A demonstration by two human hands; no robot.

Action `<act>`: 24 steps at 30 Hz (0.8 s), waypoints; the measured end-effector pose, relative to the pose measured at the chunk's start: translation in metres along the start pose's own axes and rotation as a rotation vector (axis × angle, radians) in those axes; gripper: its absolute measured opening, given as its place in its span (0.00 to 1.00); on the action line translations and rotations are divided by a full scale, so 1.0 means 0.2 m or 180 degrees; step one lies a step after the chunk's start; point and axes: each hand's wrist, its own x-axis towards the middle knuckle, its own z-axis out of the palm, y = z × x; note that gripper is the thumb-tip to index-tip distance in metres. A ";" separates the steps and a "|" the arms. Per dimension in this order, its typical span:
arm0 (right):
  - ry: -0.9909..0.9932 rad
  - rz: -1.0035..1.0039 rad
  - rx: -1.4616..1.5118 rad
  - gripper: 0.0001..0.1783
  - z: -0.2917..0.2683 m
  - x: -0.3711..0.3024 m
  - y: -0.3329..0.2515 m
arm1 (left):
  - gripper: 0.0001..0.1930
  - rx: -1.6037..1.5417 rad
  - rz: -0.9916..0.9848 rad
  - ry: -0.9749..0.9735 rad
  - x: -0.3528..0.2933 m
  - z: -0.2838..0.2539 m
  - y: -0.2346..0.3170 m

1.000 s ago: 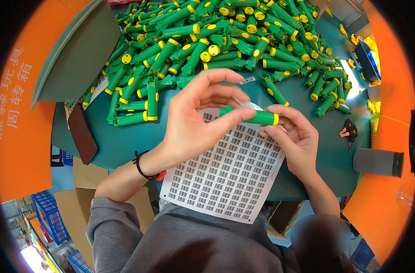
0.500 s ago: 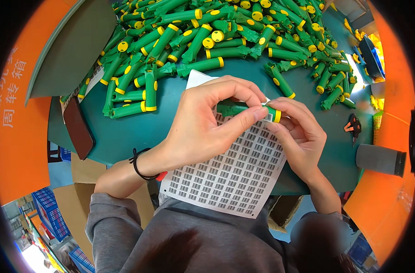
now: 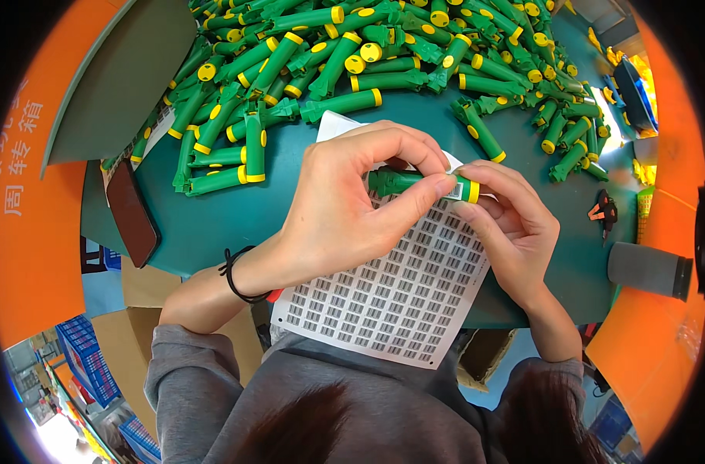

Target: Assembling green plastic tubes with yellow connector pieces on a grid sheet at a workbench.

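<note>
Between both hands lies a green plastic tube with a yellow end (image 3: 474,191), held roughly level above a label sheet. My left hand (image 3: 352,197) grips its left part, thumb in front and fingers curled behind. Thumb and fingertips of my right hand (image 3: 515,224) close around its yellow end. A small white barcode label (image 3: 456,190) shows on the tube beside my left thumb. Below the hands, the white sheet of barcode labels (image 3: 368,309) slants across the table's near edge. My hands hide part of the tube and the sheet's upper area.
A large heap of similar green tubes (image 3: 329,69) covers the far table (image 3: 298,170). A dark brown flat case (image 3: 132,216) lies left. On the right are small orange-and-black snips (image 3: 602,213) and a grey cup (image 3: 648,270). An open cardboard box (image 3: 128,340) stands below left.
Both hands keep their hold on the tube. My right hand has shifted very slightly to the right, and the barcode label shows more plainly. The view has moved a little.
</note>
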 end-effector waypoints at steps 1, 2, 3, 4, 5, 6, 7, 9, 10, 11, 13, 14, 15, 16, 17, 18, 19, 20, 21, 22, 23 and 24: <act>-0.0004 0.0001 0.0002 0.20 0.00 0.00 0.00 | 0.05 0.0001 -0.0002 0.0004 0.00 0.00 0.00; -0.0014 -0.0005 -0.0011 0.20 0.00 0.00 0.00 | 0.05 -0.0033 -0.0013 0.0027 0.00 0.01 0.00; -0.0024 -0.0011 -0.0024 0.20 -0.01 0.00 0.00 | 0.05 -0.0067 -0.0024 0.0050 0.00 0.01 0.00; -0.0026 -0.0011 -0.0024 0.20 -0.01 0.00 0.01 | 0.05 -0.0067 -0.0024 0.0052 0.01 0.01 -0.01; -0.0055 -0.0026 -0.0037 0.20 -0.01 0.00 0.00 | 0.07 -0.0018 -0.0010 -0.0046 0.01 0.00 -0.01; -0.0084 -0.0044 -0.0052 0.20 -0.01 0.00 0.00 | 0.09 0.0031 0.0006 -0.0143 0.01 -0.01 -0.01; -0.0091 -0.0052 -0.0050 0.20 -0.02 0.00 0.00 | 0.09 0.0037 0.0011 -0.0136 0.02 -0.01 0.00; -0.0078 -0.0030 0.0006 0.20 -0.02 0.00 0.01 | 0.11 -0.0357 -0.0437 -0.0037 0.03 -0.01 0.03; -0.0090 -0.0046 0.0004 0.20 -0.03 0.00 0.01 | 0.11 -0.0351 -0.0423 -0.0024 0.03 -0.01 0.02; -0.0071 0.0018 0.0080 0.20 -0.02 0.00 0.01 | 0.11 -0.0517 -0.0643 -0.0243 0.03 -0.03 0.00; -0.0076 0.0058 0.0157 0.21 -0.02 0.00 0.01 | 0.16 -0.0597 -0.0457 -0.0502 0.03 -0.04 -0.06; -0.0154 -0.0022 -0.0032 0.21 -0.02 0.00 0.01 | 0.16 -0.0584 -0.0452 -0.0482 0.04 -0.04 -0.04; -0.0232 -0.0104 -0.0221 0.21 -0.02 -0.01 0.02 | 0.16 -0.0284 -0.0708 -0.0854 0.04 -0.05 0.01; -0.0254 -0.0118 -0.0213 0.21 -0.01 -0.01 0.02 | 0.18 0.0019 -0.0965 -0.1222 0.04 -0.05 0.04; -0.0170 0.0012 -0.0047 0.21 -0.01 0.00 0.01 | 0.19 -0.0300 -0.1066 -0.0906 0.04 -0.01 0.02; -0.0087 0.0143 0.0119 0.21 0.00 0.00 0.00 | 0.19 -0.0297 -0.1044 -0.0888 0.03 -0.02 0.01; -0.0105 0.0122 0.0108 0.21 0.00 0.00 0.00 | 0.20 -0.0494 -0.1247 -0.0905 0.04 -0.03 0.01; -0.0088 0.0139 0.0078 0.20 0.01 0.00 0.00 | 0.22 -0.0684 -0.1448 -0.0916 0.05 -0.04 0.03; -0.0072 0.0154 0.0049 0.20 0.01 0.01 0.00 | 0.22 -0.0672 -0.1421 -0.0892 0.04 -0.03 0.00; -0.0095 0.0123 0.0044 0.20 0.02 0.02 0.01 | 0.23 -0.0354 -0.0842 -0.0770 0.01 -0.01 -0.05; -0.0089 0.0255 0.0105 0.20 0.02 0.02 0.01 | 0.25 -0.0045 -0.0264 -0.0655 0.02 0.00 -0.03; -0.0083 0.0388 0.0167 0.21 0.01 0.02 0.00 | 0.25 -0.0038 -0.0237 -0.0643 0.03 -0.03 0.00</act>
